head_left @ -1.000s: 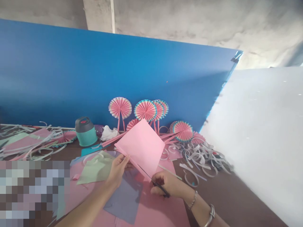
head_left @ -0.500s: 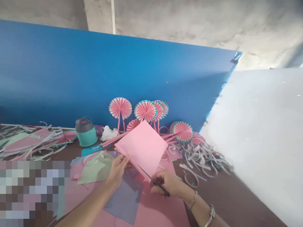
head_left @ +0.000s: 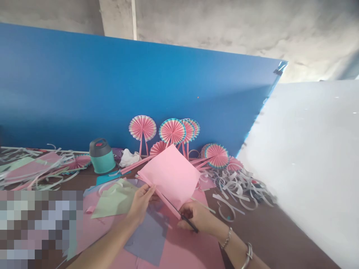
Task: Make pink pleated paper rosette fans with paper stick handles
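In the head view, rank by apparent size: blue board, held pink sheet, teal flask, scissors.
1. blue board, by far the largest.
2. pink sheet, nearer the camera.
3. teal flask, farther back.
4. scissors, only partly visible in the right hand, so true size unsure.

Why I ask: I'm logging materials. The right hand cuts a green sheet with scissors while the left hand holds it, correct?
No: the sheet is pink, not green. The head view shows the right hand cutting it with scissors while the left hand holds it.
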A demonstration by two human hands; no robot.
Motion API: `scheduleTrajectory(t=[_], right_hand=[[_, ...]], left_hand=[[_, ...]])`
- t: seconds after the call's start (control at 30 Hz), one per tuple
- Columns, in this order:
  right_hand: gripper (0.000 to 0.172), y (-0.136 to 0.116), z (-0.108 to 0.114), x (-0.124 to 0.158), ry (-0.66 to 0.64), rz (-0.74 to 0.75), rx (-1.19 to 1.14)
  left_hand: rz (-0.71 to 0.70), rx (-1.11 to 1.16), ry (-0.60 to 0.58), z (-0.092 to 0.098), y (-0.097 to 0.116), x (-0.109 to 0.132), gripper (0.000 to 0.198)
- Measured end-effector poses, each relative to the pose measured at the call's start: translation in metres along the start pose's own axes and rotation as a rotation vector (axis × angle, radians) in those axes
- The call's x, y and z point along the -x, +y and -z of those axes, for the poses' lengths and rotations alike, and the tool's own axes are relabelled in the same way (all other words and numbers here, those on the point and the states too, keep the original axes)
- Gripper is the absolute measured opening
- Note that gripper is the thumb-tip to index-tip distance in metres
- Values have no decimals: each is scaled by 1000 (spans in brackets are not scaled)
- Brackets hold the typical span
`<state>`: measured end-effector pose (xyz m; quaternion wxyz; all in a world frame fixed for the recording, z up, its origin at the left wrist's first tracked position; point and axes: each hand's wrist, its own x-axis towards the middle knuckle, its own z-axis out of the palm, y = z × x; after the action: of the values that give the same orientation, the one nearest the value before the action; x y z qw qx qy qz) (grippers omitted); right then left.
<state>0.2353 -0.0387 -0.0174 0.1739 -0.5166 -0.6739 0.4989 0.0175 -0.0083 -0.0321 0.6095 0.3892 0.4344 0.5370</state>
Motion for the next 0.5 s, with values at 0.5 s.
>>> scheduleTrajectory(t=[0.5], right_hand=[[21,-4,0,1,9,4,-13]], left_hand=[[43,34,-30,-3,2,4,36]])
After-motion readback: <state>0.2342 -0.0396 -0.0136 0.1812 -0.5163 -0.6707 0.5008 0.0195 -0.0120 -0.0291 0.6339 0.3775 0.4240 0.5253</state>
